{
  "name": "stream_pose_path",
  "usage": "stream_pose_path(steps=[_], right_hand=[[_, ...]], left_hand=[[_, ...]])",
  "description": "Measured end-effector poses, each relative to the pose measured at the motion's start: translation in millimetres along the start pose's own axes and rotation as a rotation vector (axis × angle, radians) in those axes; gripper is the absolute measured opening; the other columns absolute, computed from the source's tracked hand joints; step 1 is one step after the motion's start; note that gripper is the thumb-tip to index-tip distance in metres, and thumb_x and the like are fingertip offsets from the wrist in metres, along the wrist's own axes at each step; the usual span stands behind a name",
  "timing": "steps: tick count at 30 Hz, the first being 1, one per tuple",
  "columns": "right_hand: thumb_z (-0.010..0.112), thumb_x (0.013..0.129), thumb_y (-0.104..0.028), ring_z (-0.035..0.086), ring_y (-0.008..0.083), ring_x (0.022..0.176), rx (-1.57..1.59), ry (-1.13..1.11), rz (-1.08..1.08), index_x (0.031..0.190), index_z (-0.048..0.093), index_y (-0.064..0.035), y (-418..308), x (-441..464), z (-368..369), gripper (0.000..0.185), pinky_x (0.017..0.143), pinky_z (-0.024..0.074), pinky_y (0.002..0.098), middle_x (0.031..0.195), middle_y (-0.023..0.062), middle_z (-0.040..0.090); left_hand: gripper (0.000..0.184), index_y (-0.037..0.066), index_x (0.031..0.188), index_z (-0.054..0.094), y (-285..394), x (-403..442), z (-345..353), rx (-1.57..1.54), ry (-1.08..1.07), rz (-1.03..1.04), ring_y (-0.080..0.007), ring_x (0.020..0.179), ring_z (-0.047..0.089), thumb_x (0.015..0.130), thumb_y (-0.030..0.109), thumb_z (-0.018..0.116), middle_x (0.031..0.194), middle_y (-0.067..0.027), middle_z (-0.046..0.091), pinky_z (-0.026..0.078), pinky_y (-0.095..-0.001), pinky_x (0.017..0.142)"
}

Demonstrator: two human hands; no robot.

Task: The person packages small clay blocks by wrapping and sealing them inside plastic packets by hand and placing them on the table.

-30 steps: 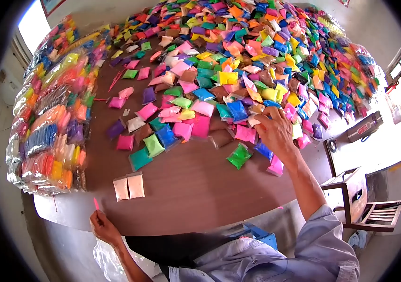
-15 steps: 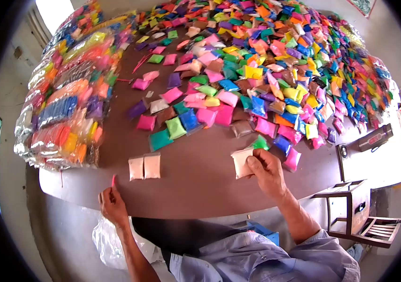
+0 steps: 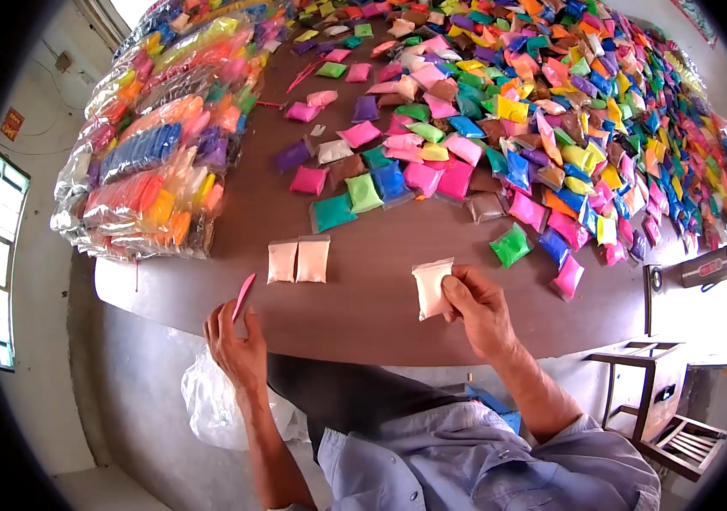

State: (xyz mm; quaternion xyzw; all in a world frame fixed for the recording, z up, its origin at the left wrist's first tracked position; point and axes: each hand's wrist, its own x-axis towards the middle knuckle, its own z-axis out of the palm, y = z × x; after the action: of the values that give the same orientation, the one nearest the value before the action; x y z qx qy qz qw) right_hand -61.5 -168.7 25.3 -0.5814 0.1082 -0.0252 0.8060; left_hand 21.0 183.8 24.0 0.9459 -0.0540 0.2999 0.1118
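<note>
Between the thumb and fingers of my right hand (image 3: 484, 313), a small clear packet with pale peach filling (image 3: 433, 289) is pinched upright above the table's near side. My left hand (image 3: 238, 347), at the near table edge, has a thin pink strip (image 3: 244, 295) sticking up from its fingers; what kind of tool it is I cannot make out. Two more pale peach packets, a left one (image 3: 281, 262) and a right one (image 3: 312, 260), lie side by side on the brown table (image 3: 363, 315) beyond my left hand. Past my right hand lies a green packet (image 3: 511, 246).
A big heap of colourful packets (image 3: 465, 102) covers the far and right side. Clear bags packed with coloured packets (image 3: 129, 200) are stacked at left. A dark flask (image 3: 710, 266) lies at right, near a wooden chair (image 3: 657, 400). Clear plastic (image 3: 210, 400) sits below the table.
My view has shifted, so the table stands higher and further right. My left hand has risen with its fingers more spread, showing more of the pink strip. My right hand keeps the peach packet.
</note>
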Motion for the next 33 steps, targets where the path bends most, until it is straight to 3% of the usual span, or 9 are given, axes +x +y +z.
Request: stream_pose_path(steps=[2, 6, 8, 12, 14, 22, 26, 27, 33], right_hand=[[0.059, 0.108, -0.025, 0.058, 0.007, 0.073, -0.008, -0.004, 0.016, 0.115, 0.067, -0.001, 5, -2, 3, 0.026, 0.066, 0.0459, 0.0217, 0.084, 0.0002, 0.066], [0.061, 0.106, -0.021, 0.057, 0.0057, 0.074, -0.009, 0.035, 0.059, 0.115, 0.068, 0.0017, 15, -4, 17, 0.025, 0.068, 0.0486, 0.0221, 0.086, -0.0013, 0.065], [0.063, 0.105, -0.018, 0.056, 0.0042, 0.075, -0.023, 0.046, 0.057, 0.112, 0.067, 0.0034, 19, -4, 20, 0.023, 0.069, 0.0499, 0.0219, 0.085, -0.0028, 0.063], [0.061, 0.104, -0.012, 0.061, 0.0059, 0.082, -0.147, 0.019, -0.032, 0.112, 0.067, 0.0049, 16, -4, 23, 0.02, 0.074, 0.0528, 0.0244, 0.09, -0.0011, 0.067], [0.06, 0.105, -0.011, 0.063, 0.0066, 0.085, -0.122, -0.007, -0.003, 0.112, 0.067, 0.0052, 12, -5, 26, 0.019, 0.075, 0.0528, 0.0249, 0.091, 0.0001, 0.068], [0.059, 0.106, -0.021, 0.058, 0.0066, 0.085, -0.306, -0.127, -0.037, 0.115, 0.066, 0.003, 12, 1, 26, 0.026, 0.076, 0.0502, 0.0241, 0.096, 0.0009, 0.067], [0.062, 0.106, -0.026, 0.058, 0.0073, 0.084, -0.386, -0.091, -0.116, 0.108, 0.067, 0.0022, 15, -3, 22, 0.029, 0.074, 0.0506, 0.026, 0.093, 0.0019, 0.068], [0.063, 0.104, -0.018, 0.059, 0.0073, 0.08, -0.409, -0.054, -0.197, 0.104, 0.068, 0.0024, 15, -2, 26, 0.021, 0.071, 0.0507, 0.0269, 0.087, 0.0027, 0.07], [0.063, 0.104, -0.021, 0.06, 0.0075, 0.08, -0.396, -0.069, -0.204, 0.103, 0.068, 0.0029, 15, -1, 30, 0.024, 0.071, 0.051, 0.0265, 0.087, 0.0058, 0.071]], left_hand=[[0.022, 0.003, 0.111, 0.07, 35, -7, -12, -0.364, -0.098, -0.206, -0.0255, 0.087, 0.068, 0.094, 0.017, 0.073, 0.098, -0.0117, 0.071, 0.054, -0.0366, 0.076], [0.024, -0.002, 0.108, 0.07, 127, -25, -22, -0.757, -0.373, -0.002, -0.0195, 0.077, 0.067, 0.091, 0.014, 0.076, 0.093, -0.0104, 0.072, 0.054, -0.0323, 0.066], [0.021, -0.002, 0.104, 0.071, 159, -32, -16, -1.015, -0.5, -0.163, -0.0139, 0.072, 0.063, 0.092, 0.014, 0.076, 0.087, -0.0081, 0.071, 0.051, -0.029, 0.065], [0.017, -0.003, 0.099, 0.07, 174, -30, -3, -1.087, -0.581, -0.226, -0.009, 0.07, 0.058, 0.093, 0.013, 0.075, 0.078, -0.0065, 0.067, 0.048, -0.0273, 0.062], [0.017, -0.001, 0.098, 0.07, 171, -29, 0, -1.115, -0.592, -0.241, -0.0211, 0.065, 0.064, 0.093, 0.014, 0.076, 0.076, -0.0131, 0.067, 0.049, -0.0324, 0.06], [0.019, -0.002, 0.087, 0.066, 157, -37, 6, -1.079, -0.615, -0.178, -0.0095, 0.062, 0.049, 0.095, 0.012, 0.075, 0.066, -0.0061, 0.058, 0.042, -0.0292, 0.055], [0.026, 0.0, 0.088, 0.064, 163, -28, -3, -1.243, -0.7, -0.35, -0.0106, 0.064, 0.051, 0.097, 0.022, 0.074, 0.069, -0.0066, 0.054, 0.041, -0.0322, 0.055], [0.026, 0.0, 0.088, 0.064, 162, -28, -2, -1.239, -0.698, -0.353, -0.0106, 0.064, 0.051, 0.097, 0.022, 0.074, 0.069, -0.0066, 0.054, 0.041, -0.0322, 0.055], [0.022, 0.001, 0.089, 0.063, 156, -33, 8, -1.158, -0.638, -0.207, -0.0189, 0.058, 0.048, 0.099, 0.019, 0.069, 0.068, -0.0122, 0.052, 0.039, -0.0344, 0.054]])
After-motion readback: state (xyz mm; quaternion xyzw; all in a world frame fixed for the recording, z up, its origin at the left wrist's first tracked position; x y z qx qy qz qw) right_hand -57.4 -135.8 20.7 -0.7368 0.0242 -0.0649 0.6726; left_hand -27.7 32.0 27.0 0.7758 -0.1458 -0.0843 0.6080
